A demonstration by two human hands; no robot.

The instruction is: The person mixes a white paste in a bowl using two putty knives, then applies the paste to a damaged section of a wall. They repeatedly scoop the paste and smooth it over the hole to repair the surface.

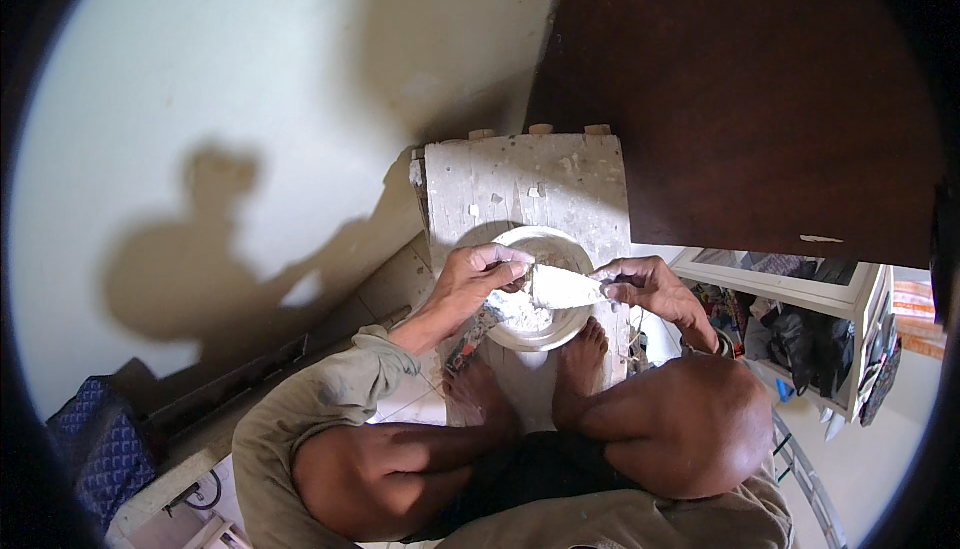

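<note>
Between my left grip (pixel 478 273) and right grip (pixel 655 291), I have a flat, pale, wedge-shaped piece (pixel 566 289) pinched by its ends; below them, a round white tub (pixel 527 344) holds lumpy whitish material (pixel 520 316).

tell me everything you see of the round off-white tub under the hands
The round off-white tub, plastic by its look, stands open and apparently upright on a pale wooden board. Lumpy white material lies inside. The left hand and right hand hold a tapered white piece above it, hiding part of it.
</note>
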